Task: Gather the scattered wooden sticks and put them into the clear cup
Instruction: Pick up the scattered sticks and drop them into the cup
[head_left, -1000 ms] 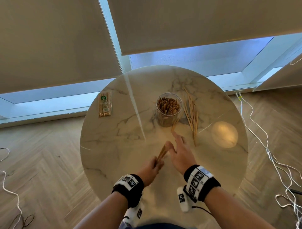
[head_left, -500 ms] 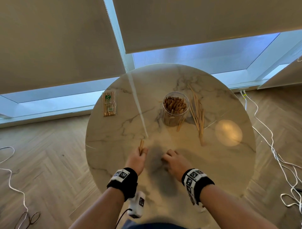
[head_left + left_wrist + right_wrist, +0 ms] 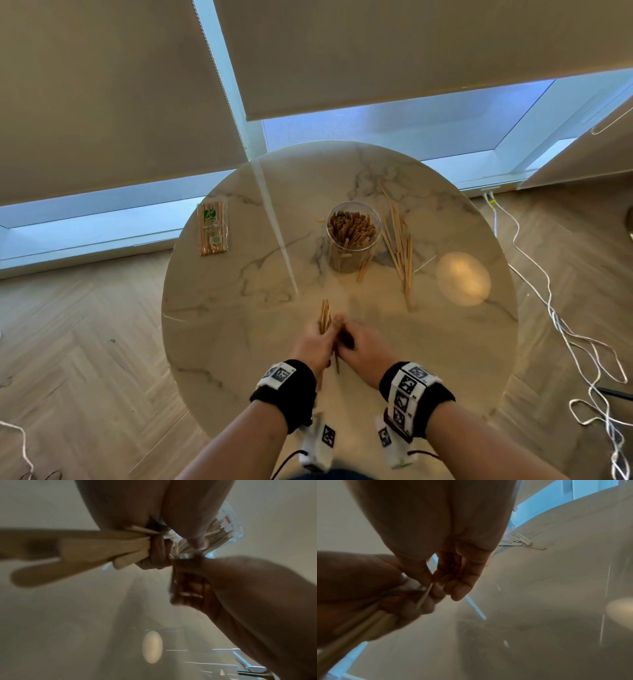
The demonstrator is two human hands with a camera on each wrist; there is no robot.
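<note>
The clear cup (image 3: 352, 240), packed with wooden sticks, stands mid-table. Loose sticks (image 3: 399, 243) lie to its right, and one stick (image 3: 363, 269) leans at its base. Near the table's front edge my left hand (image 3: 322, 339) grips a bundle of sticks (image 3: 324, 315) that points away from me. In the left wrist view the bundle (image 3: 85, 555) fans out from the curled fingers (image 3: 157, 553). My right hand (image 3: 347, 339) is pressed up against the left. In the right wrist view it pinches a thin stick (image 3: 424, 596) against the left hand (image 3: 359, 581) and its bundle (image 3: 359, 622).
A sealed packet of sticks (image 3: 213, 228) lies at the round marble table's (image 3: 239, 342) far left edge. White cables (image 3: 565, 325) trail over the wooden floor on the right. A lamp reflection (image 3: 462, 279) glows right of the loose sticks.
Half a second ago the hands were apart, the right one with curled fingers on the table. It has since moved left with a stick and met the left hand.
</note>
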